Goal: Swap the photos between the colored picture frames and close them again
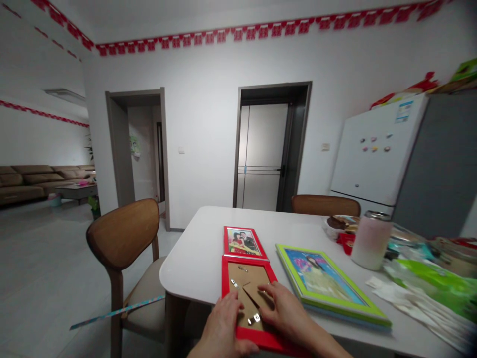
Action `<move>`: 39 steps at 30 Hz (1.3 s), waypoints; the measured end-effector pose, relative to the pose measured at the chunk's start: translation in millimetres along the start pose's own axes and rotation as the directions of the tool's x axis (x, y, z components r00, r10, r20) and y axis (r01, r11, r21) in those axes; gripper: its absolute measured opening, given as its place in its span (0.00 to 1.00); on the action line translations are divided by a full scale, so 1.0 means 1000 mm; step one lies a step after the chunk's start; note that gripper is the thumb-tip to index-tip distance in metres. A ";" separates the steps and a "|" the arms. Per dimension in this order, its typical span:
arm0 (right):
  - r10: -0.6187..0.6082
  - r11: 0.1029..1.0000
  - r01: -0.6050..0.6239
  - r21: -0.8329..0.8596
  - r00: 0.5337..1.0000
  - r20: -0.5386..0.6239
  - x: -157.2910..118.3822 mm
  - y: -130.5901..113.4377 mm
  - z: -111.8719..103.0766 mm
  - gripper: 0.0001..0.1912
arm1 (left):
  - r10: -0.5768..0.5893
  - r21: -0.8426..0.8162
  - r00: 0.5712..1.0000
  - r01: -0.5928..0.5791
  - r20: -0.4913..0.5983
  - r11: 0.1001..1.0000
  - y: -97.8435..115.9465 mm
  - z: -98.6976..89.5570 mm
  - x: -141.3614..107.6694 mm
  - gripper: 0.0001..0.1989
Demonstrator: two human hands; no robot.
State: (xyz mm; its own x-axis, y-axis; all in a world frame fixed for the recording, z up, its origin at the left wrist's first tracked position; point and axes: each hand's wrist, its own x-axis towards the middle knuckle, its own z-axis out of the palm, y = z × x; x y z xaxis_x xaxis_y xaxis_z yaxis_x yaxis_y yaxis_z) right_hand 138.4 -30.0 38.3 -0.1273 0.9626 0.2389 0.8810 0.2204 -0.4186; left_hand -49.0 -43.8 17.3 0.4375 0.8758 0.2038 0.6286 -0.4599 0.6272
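Note:
A red picture frame (pixel 225 278) lies face down at the table's near edge, its brown backing board (pixel 257 278) upward. Small metal clips (pixel 254 319) and a slanted slit show on the board. My left hand (pixel 223 325) grips the frame's left and near border, fingers bent over the edge and thumb along the bottom. On the right side, my right hand (pixel 285 311) holds the frame with curved fingers, index finger and thumb apart on the board. Just beyond lies a second red frame (pixel 242 242) with a couple's photo facing up. To the right sits a green-framed picture (pixel 328 281) stacked on another frame.
The white table (pixel 194 253) carries a pink-white tumbler (pixel 371 241), a green plastic package (pixel 428 281), white gloves or cloth (pixel 413 303) and a bowl of food (pixel 337 226) on the right. A wooden chair (pixel 126 233) stands left; another is behind the table.

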 end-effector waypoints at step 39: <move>0.336 0.487 -0.385 0.784 0.911 0.239 -0.013 0.008 -0.025 0.33 | -0.110 -0.090 0.879 0.076 -0.464 0.993 -0.028 -0.044 0.008 0.21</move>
State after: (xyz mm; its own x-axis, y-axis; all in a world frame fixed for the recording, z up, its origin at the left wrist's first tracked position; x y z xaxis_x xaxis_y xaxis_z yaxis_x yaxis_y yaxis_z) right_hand 158.5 -44.9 54.1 0.0716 0.9887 -0.1321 0.1206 -0.1400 -0.9828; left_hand -91.5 -17.8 34.6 0.0171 0.8883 0.4590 0.5995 -0.3765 0.7063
